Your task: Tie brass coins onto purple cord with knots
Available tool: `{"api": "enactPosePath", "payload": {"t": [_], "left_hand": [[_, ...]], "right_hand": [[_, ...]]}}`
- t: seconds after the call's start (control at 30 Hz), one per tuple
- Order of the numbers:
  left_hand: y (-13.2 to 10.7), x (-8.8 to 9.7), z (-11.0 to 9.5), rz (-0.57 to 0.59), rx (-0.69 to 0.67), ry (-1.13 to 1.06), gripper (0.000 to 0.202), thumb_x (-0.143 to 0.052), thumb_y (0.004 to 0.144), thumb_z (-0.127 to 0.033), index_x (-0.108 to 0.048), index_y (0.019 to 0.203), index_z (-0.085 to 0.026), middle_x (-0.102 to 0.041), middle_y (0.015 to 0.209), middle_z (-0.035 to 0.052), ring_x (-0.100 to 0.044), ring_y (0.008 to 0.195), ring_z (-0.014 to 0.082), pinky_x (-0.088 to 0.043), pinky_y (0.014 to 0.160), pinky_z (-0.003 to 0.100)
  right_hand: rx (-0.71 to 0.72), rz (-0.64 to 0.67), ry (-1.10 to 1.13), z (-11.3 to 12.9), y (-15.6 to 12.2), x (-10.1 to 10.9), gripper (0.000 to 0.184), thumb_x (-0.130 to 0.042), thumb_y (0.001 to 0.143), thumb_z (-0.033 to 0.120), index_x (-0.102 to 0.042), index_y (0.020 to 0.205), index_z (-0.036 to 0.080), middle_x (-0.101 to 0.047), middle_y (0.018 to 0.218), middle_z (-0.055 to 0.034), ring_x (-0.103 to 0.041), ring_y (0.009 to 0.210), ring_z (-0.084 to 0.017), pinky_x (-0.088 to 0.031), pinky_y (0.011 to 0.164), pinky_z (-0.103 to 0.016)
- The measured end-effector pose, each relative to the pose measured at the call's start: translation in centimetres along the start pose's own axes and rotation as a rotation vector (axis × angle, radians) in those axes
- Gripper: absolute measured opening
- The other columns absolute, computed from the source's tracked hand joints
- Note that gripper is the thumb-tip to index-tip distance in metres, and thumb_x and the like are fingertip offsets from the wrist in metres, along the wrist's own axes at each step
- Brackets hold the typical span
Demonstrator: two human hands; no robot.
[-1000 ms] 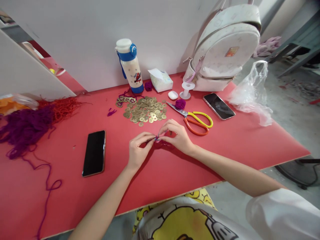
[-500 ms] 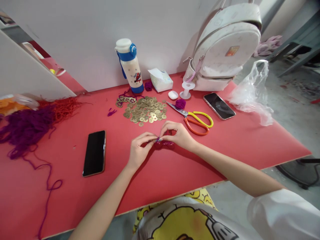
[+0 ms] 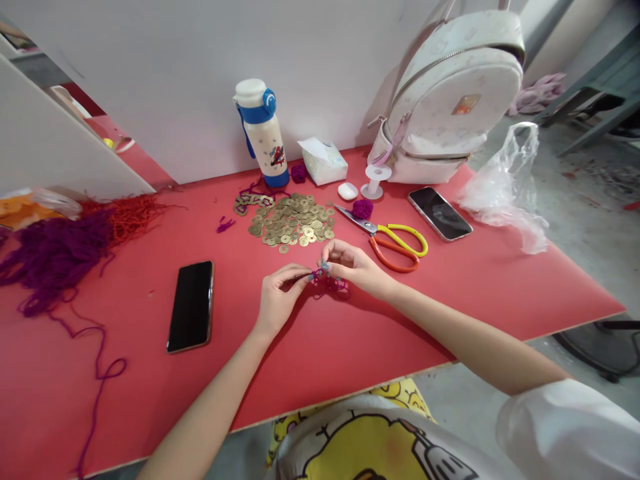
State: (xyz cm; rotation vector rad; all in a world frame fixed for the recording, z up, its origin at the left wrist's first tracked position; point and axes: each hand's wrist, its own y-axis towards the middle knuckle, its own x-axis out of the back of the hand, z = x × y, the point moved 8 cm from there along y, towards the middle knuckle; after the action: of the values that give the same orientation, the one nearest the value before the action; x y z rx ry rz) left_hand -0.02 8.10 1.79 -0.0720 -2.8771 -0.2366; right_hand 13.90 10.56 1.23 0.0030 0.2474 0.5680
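Observation:
Magenta-purple cord [image 3: 338, 287] hangs in loose loops between my two hands, just above the red tabletop. My left hand [image 3: 284, 293] pinches the cord between thumb and fingers; a thin dark edge shows in its grip, too small to name. Close by on the right, my right hand [image 3: 353, 267] pinches a strand of the same cord between thumb and forefinger. A pile of brass coins with holes [image 3: 295, 220] lies just beyond my hands. Scissors [image 3: 397, 243] with yellow and orange handles rest to the right of the pile.
A dark phone [image 3: 191, 307] lies left, another phone [image 3: 440, 213] right. Purple yarn [image 3: 60, 257] is heaped at far left. Along the back stand a bottle [image 3: 263, 133], tissue pack [image 3: 324, 163], white spool [image 3: 373, 183] and backpack [image 3: 450, 100]. A plastic bag [image 3: 505, 193] lies at right.
My right fingertips have shifted slightly up and right, away from the left ones. More cord shows between the hands, and its loops hang differently.

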Motion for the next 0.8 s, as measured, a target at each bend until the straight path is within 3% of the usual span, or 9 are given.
{"api": "enactPosePath", "payload": {"t": [0.13, 0.33, 0.5, 0.63, 0.7, 0.8], "left_hand": [[0.0, 0.0, 0.1, 0.001, 0.005, 0.011, 0.011, -0.068, 0.081, -0.025, -0.077, 0.079, -0.019, -0.076, 0.081, 0.0055, -0.069, 0.07, 0.0181, -0.056, 0.063, 0.027], [0.1, 0.0, 0.2, -0.003, -0.017, 0.003, 0.01, -0.068, 0.081, -0.024, -0.076, 0.077, -0.019, -0.076, 0.08, 0.0053, -0.07, 0.074, 0.0186, -0.057, 0.07, 0.028], [0.0, 0.2, 0.5, -0.022, 0.004, 0.022, 0.012, -0.067, 0.082, -0.025, -0.076, 0.078, -0.019, -0.076, 0.082, 0.0057, -0.07, 0.075, 0.0188, -0.057, 0.068, 0.028], [0.0, 0.2, 0.4, -0.028, 0.014, 0.014, 0.011, -0.067, 0.081, -0.025, -0.076, 0.077, -0.019, -0.075, 0.081, 0.0051, -0.069, 0.073, 0.0182, -0.056, 0.064, 0.027], [0.0, 0.1, 0.2, -0.012, 0.01, -0.004, 0.011, -0.068, 0.081, -0.026, -0.076, 0.077, -0.019, -0.075, 0.079, 0.0045, -0.068, 0.071, 0.0176, -0.056, 0.064, 0.027], [0.1, 0.0, 0.1, 0.0, -0.001, -0.008, 0.011, -0.069, 0.081, -0.026, -0.076, 0.076, -0.019, -0.074, 0.078, 0.0044, -0.068, 0.07, 0.0173, -0.057, 0.067, 0.028]], "right_hand": [[-0.036, 0.0, 0.11, -0.1, -0.1, 0.1, 0.025, -0.065, 0.088, 0.042, -0.053, 0.096, 0.022, -0.059, 0.084, 0.0001, -0.053, 0.069, -0.011, -0.045, 0.064, -0.025], [-0.147, 0.222, 0.274, -0.2, -0.3, -0.9, 0.04, -0.071, 0.081, 0.052, -0.059, 0.097, 0.018, -0.048, 0.068, 0.004, -0.038, 0.055, -0.008, -0.03, 0.049, -0.022], [-0.036, 0.056, 0.124, 0.2, 0.3, 1.3, 0.037, -0.076, 0.078, 0.046, -0.058, 0.096, 0.02, -0.044, 0.067, 0.0067, -0.035, 0.053, -0.007, -0.027, 0.049, -0.022], [0.01, -0.028, -0.163, 0.6, 0.2, 1.6, 0.036, -0.075, 0.08, 0.043, -0.06, 0.102, 0.019, -0.043, 0.062, 0.0085, -0.038, 0.052, -0.007, -0.032, 0.051, -0.022], [-0.024, -0.011, -0.249, 0.4, 0.0, 1.1, 0.031, -0.073, 0.081, 0.043, -0.062, 0.094, 0.017, -0.045, 0.059, 0.0079, -0.041, 0.051, -0.008, -0.033, 0.051, -0.022], [-0.143, 0.095, -0.109, -0.6, -0.2, 0.2, 0.033, -0.068, 0.084, 0.049, -0.06, 0.081, 0.017, -0.051, 0.057, 0.0051, -0.04, 0.047, -0.008, -0.032, 0.047, -0.023]]}}
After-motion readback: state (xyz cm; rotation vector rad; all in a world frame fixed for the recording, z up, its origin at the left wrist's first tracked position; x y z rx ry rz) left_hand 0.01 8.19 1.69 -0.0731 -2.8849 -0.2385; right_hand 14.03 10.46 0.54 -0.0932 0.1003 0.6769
